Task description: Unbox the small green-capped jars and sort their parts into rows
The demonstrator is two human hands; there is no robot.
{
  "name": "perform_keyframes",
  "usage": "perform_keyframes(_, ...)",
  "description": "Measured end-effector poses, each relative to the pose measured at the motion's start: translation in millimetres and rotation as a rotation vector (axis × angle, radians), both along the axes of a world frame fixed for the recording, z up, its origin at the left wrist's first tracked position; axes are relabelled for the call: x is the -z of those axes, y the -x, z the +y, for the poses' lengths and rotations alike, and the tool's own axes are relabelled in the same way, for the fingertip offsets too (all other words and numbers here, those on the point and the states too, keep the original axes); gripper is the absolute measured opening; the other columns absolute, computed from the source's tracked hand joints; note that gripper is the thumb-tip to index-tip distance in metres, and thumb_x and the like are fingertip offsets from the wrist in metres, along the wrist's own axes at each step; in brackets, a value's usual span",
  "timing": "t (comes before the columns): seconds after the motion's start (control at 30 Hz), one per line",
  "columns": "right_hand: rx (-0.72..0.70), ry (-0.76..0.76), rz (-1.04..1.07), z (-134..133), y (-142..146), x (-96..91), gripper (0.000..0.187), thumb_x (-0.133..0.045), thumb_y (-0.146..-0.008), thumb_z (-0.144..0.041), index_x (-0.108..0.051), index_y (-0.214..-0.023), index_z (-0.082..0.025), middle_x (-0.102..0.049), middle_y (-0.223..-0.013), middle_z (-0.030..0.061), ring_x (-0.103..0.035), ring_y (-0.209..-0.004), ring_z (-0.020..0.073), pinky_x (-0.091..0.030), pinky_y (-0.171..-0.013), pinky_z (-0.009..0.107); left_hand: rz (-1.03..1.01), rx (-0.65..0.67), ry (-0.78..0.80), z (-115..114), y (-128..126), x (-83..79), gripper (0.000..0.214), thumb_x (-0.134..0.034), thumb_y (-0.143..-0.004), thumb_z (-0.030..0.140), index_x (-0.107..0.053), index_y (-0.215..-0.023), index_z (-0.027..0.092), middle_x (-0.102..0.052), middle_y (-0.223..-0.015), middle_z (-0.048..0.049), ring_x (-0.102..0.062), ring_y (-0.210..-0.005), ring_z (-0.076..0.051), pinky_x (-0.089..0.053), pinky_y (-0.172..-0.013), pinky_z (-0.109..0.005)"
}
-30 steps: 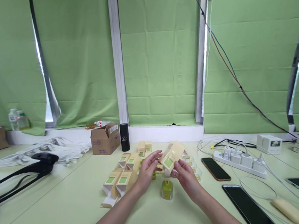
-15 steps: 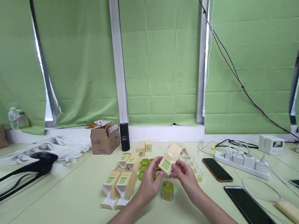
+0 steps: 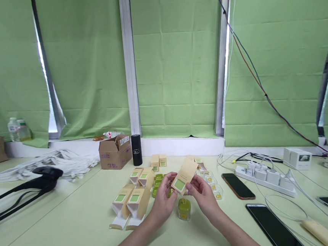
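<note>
Between both hands I hold a small tan cardboard box (image 3: 186,173) with a green square on its face, tilted above the table. My left hand (image 3: 166,194) is closed on its left side; my right hand (image 3: 202,191) pinches its right lower edge. Just below stands a small jar with a green lid (image 3: 184,209), touched by neither hand. To the left lie several similar boxes (image 3: 135,203), some with white flaps open toward me. Behind my left hand are green lids (image 3: 158,183), partly hidden. Clear containers with yellow marks (image 3: 215,187) sit beyond my right hand.
At right are a phone (image 3: 238,186), a larger phone or tablet (image 3: 283,236), a power strip (image 3: 265,178) and loose cables. A brown carton (image 3: 115,155) and black cylinder (image 3: 136,150) stand at the back. White straps (image 3: 51,165) and a black frame-like object (image 3: 44,181) lie left.
The held box has shifted slightly left and down and turned a little in my hands. The other things on the table stay where they were.
</note>
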State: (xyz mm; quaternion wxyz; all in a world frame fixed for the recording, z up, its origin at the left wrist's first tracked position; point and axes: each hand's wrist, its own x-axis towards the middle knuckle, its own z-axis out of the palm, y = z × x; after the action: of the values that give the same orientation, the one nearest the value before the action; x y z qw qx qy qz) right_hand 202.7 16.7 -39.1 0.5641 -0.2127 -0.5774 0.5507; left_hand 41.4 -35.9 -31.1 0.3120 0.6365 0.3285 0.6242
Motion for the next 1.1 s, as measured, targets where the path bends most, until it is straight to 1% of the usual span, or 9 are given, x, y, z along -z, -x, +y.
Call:
perform_keyframes(0.07, -0.001, 0.005, 0.0, 0.8, 0.3, 0.9, 0.054, -0.084, -0.072, -0.063, -0.07, -0.102, -0.02, -0.077, -0.099, 0.0106, -0.072, -0.091, 0.026, -0.057, -0.069, 0.034, -0.008, -0.017, 0.008, -1.7, -1.4, -1.6, 0.043, -0.064, -0.092, 0.033, -0.051, -0.131, 0.02, -0.062, -0.13, -0.0148, -0.059, -0.124, -0.029, -0.048, -0.104, -0.042)
perform_keyframes(0.17, -0.005, 0.035, -0.002, 3.3, 0.0, 1.4, 0.057, -0.082, -0.072, -0.066, -0.07, -0.101, -0.019, -0.076, -0.09, 0.0091, -0.07, -0.079, 0.023, -0.053, -0.062, 0.031, -0.005, -0.035, 0.027, -3.4, -2.6, -1.5, 0.046, -0.064, -0.087, 0.024, -0.049, -0.13, 0.021, -0.065, -0.123, -0.012, -0.063, -0.117, -0.027, -0.051, -0.098, -0.038)
perform_keyframes(0.3, -0.037, 0.08, -0.003, 4.7, -1.9, -0.1, 0.06, -0.081, -0.07, -0.069, -0.071, -0.098, -0.017, -0.075, -0.084, 0.0078, -0.068, -0.073, 0.0216, -0.052, -0.063, 0.032, 0.042, -0.067, 0.028, -3.6, -2.8, 1.7, 0.047, -0.059, -0.085, 0.017, -0.048, -0.13, 0.022, -0.066, -0.121, -0.0107, -0.065, -0.112, -0.025, -0.052, -0.092, -0.036)
perform_keyframes(0.53, -0.057, 0.084, 0.033, 6.6, -2.3, 3.0, 0.055, -0.081, -0.074, -0.064, -0.071, -0.102, -0.018, -0.074, -0.086, 0.0063, -0.067, -0.073, 0.0199, -0.05, -0.062, 0.03, 0.164, -0.254, -0.005, -5.8, -3.8, -1.1, 0.035, -0.062, -0.093, 0.03, -0.053, -0.127, 0.023, -0.066, -0.125, -0.0114, -0.062, -0.117, -0.026, -0.051, -0.099, -0.04)
perform_keyframes(0.67, -0.075, 0.109, 0.063, 11.4, -2.4, 7.4, 0.051, -0.081, -0.076, -0.062, -0.069, -0.1, -0.018, -0.071, -0.076, 0.0034, -0.064, -0.068, 0.0173, -0.047, -0.061, 0.028, 0.243, -0.358, -0.033, -8.5, -2.7, -4.1, 0.03, -0.058, -0.097, 0.038, -0.06, -0.122, 0.022, -0.068, -0.121, -0.0123, -0.064, -0.113, -0.027, -0.051, -0.099, -0.043)
perform_keyframes(0.77, -0.087, 0.117, 0.084, 14.0, -2.7, 10.3, 0.05, -0.08, -0.078, -0.061, -0.067, -0.101, -0.018, -0.07, -0.073, 0.0024, -0.06, -0.064, 0.0148, -0.045, -0.061, 0.027, 0.314, -0.401, -0.077, -10.4, -1.6, -3.6, 0.031, -0.055, -0.099, 0.04, -0.061, -0.124, 0.023, -0.068, -0.123, -0.0126, -0.063, -0.116, -0.029, -0.051, -0.1, -0.046)
perform_keyframes(0.9, -0.086, 0.114, 0.074, 13.2, -2.3, 12.4, 0.053, -0.08, -0.078, -0.06, -0.065, -0.106, -0.018, -0.07, -0.074, 0.0017, -0.059, -0.064, 0.0144, -0.045, -0.062, 0.027, 0.4, -0.483, -0.125, -11.7, -1.5, -1.2, 0.039, -0.062, -0.095, 0.041, -0.058, -0.13, 0.024, -0.066, -0.127, -0.0123, -0.06, -0.119, -0.03, -0.05, -0.101, -0.048)
perform_keyframes(1.0, -0.083, 0.12, 0.064, 10.7, -2.3, 11.3, 0.053, -0.08, -0.079, -0.06, -0.064, -0.107, -0.019, -0.07, -0.075, 0.0014, -0.058, -0.063, 0.0136, -0.045, -0.062, 0.028, 0.402, -0.508, -0.151, -11.5, -1.4, 0.3, 0.035, -0.06, -0.096, 0.039, -0.059, -0.128, 0.024, -0.066, -0.125, -0.0122, -0.061, -0.118, -0.03, -0.049, -0.101, -0.048)
perform_keyframes(1.1, -0.102, 0.134, 0.068, 9.0, -2.3, 9.1, 0.055, -0.08, -0.078, -0.061, -0.063, -0.11, -0.019, -0.07, -0.074, 0.0005, -0.056, -0.061, 0.013, -0.043, -0.061, 0.027, 0.368, -0.471, -0.185, -10.9, -0.7, 1.5, 0.034, -0.055, -0.099, 0.036, -0.062, -0.13, 0.025, -0.067, -0.124, -0.0126, -0.061, -0.117, -0.03, -0.046, -0.103, -0.048)
